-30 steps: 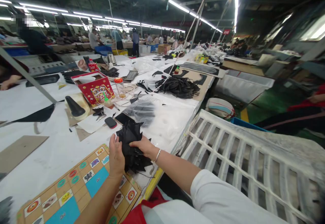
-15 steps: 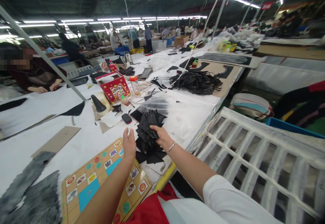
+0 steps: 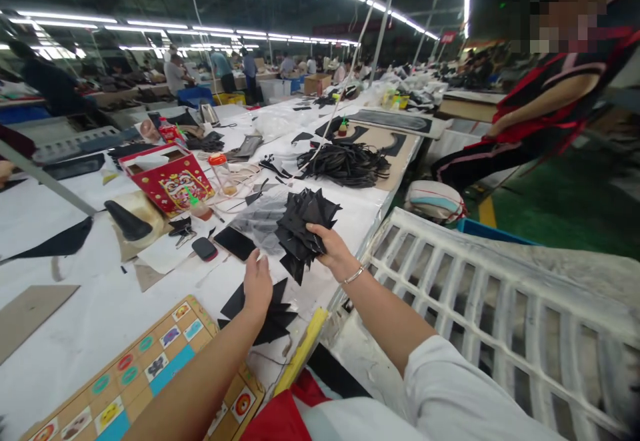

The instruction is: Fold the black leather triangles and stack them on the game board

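Observation:
My right hand (image 3: pixel 334 251) grips a thick, uneven stack of black cut pieces (image 3: pixel 304 227), with its thumb on top, raised above the white table. The pieces have pointed corners that stick out on all sides. Apart from the stack, my left hand (image 3: pixel 259 287) is open with its fingers stretched out and nothing visible in them. Below and behind it, more black pieces (image 3: pixel 275 324) lie fanned out on the table, partly hidden by that hand. A dark phone (image 3: pixel 235 243) lies just beyond my left fingertips.
A printed game board (image 3: pixel 145 361) lies under my left forearm. Farther off are a red box (image 3: pixel 173 184), a black mouse-like object (image 3: pixel 205 249), a lidded cup (image 3: pixel 223 174) and a heap of black strips (image 3: pixel 347 164). A pale slatted rack (image 3: pixel 465 307) stands right; a person (image 3: pixel 545 107) is beyond it.
My right hand has lifted the stack up and away from the pieces left on the table. The view has swung right, bringing a person into sight there.

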A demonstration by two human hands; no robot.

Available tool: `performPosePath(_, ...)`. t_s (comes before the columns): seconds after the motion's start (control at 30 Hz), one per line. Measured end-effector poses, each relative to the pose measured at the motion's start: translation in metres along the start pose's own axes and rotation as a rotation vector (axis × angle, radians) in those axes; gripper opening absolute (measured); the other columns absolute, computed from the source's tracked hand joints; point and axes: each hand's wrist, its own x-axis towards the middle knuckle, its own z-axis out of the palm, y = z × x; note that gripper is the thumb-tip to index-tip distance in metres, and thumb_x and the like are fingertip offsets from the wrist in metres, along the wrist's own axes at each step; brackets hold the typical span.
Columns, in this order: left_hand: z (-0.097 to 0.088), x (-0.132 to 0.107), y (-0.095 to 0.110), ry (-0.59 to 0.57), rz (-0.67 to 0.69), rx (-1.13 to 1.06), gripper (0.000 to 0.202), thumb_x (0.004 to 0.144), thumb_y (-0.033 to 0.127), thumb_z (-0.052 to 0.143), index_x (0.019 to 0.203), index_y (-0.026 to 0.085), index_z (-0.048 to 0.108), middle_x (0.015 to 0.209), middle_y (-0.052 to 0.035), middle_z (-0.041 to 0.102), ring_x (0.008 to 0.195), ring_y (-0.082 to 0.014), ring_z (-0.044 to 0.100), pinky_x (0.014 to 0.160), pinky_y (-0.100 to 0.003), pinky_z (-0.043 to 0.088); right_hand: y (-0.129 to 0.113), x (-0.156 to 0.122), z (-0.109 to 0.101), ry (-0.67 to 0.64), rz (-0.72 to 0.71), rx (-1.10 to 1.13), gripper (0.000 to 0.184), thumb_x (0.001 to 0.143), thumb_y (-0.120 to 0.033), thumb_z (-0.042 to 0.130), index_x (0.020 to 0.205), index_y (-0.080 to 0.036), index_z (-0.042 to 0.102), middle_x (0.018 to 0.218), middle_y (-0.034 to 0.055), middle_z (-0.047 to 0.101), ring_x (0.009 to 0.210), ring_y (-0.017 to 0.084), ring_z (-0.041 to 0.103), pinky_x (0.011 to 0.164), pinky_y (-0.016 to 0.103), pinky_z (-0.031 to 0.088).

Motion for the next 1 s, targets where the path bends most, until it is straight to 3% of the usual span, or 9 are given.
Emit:
performPosePath(0.13,0.054,-0.026,0.026,-0.289,0.385,0.251,0.032,0.088,0.029,0.043,0.112,0.016,0.06,0.128,-0.0142,0.053,0.124,-0.0251,0.044,0.108,-0.045,0.032,-0.04,-0.006,-0.033,0.095,-0.083,-0.032,0.011,0.072,-0.017,0.061,0.082,-0.014,0.064,0.069,0.0028,0.071,0.071,0.019,0.068,0.068,0.03,0.058)
performPosePath(0.23,0.085,-0.04,0.044,-0.533,0.7,0.473,0.017,0.079,0.023,0.055,0.086,0.019,0.069,0.131,-0.0127,0.051,0.133,-0.031,0.033,0.111,-0.053,0.024,-0.061,-0.015,-0.06,0.158,-0.134,-0.062,0.011,0.074,-0.019,0.06,0.083,-0.014,0.065,0.072,0.0037,0.072,0.074,0.02,0.069,0.07,0.03,0.058)
performPosePath(0.3,0.1,-0.041,0.051,-0.65,0.756,0.588,0.009,0.074,0.02,0.06,0.074,0.02,0.07,0.135,-0.0114,0.049,0.136,-0.0333,0.026,0.112,-0.055,0.017,-0.068,-0.023,-0.075,0.192,-0.157,-0.086,0.012,0.073,-0.02,0.061,0.083,-0.015,0.065,0.074,0.0043,0.073,0.076,0.021,0.069,0.071,0.031,0.058)
performPosePath(0.43,0.113,-0.021,0.048,-0.702,0.524,0.718,0.015,0.074,0.009,0.055,0.074,0.015,0.068,0.125,-0.0182,0.054,0.125,-0.0341,0.043,0.102,-0.051,0.035,-0.068,-0.035,-0.093,0.26,-0.117,-0.133,0.013,0.073,-0.02,0.062,0.084,-0.015,0.066,0.076,0.0049,0.073,0.078,0.022,0.07,0.071,0.033,0.058)
performPosePath(0.5,0.11,-0.006,0.042,-0.674,0.424,0.741,0.023,0.074,0.003,0.047,0.083,0.013,0.067,0.113,-0.0192,0.059,0.111,-0.0304,0.055,0.093,-0.045,0.044,-0.06,-0.034,-0.094,0.288,-0.069,-0.12,0.011,0.074,-0.02,0.061,0.082,-0.015,0.067,0.075,0.0046,0.073,0.077,0.022,0.07,0.07,0.032,0.059)
performPosePath(0.57,0.102,0.008,0.035,-0.626,0.334,0.754,0.035,0.073,-0.001,0.043,0.099,0.012,0.063,0.114,-0.0178,0.057,0.104,-0.0253,0.059,0.09,-0.038,0.046,-0.05,-0.031,-0.091,0.282,-0.037,-0.074,0.009,0.074,-0.019,0.061,0.08,-0.015,0.067,0.072,0.004,0.073,0.074,0.021,0.07,0.069,0.031,0.059)
performPosePath(0.67,0.09,0.027,0.027,-0.541,0.215,0.749,0.06,0.07,-0.003,0.045,0.128,0.011,0.045,0.131,-0.0195,0.046,0.108,-0.0234,0.058,0.093,-0.034,0.044,-0.031,-0.032,-0.082,0.229,-0.023,-0.014,0.009,0.073,-0.02,0.064,0.08,-0.015,0.067,0.069,0.0025,0.072,0.071,0.019,0.069,0.067,0.028,0.059)
performPosePath(0.77,0.082,0.044,0.024,-0.484,0.128,0.701,0.076,0.068,-0.001,0.05,0.139,0.01,0.029,0.137,-0.0221,0.041,0.115,-0.0265,0.054,0.096,-0.035,0.042,-0.012,-0.045,-0.073,0.18,0.007,-0.024,0.015,0.072,-0.023,0.068,0.086,-0.016,0.069,0.069,0.0009,0.072,0.065,0.018,0.069,0.062,0.026,0.058)
performPosePath(1.0,0.064,0.052,0.028,-0.385,0.13,0.523,0.062,0.076,0.007,0.049,0.136,0.01,0.034,0.141,-0.0166,0.042,0.13,-0.0228,0.04,0.108,-0.034,0.031,0.023,-0.063,-0.071,0.127,0.21,-0.058,0.017,0.072,-0.021,0.066,0.087,-0.013,0.069,0.069,0.0051,0.072,0.061,0.02,0.068,0.063,0.03,0.058)
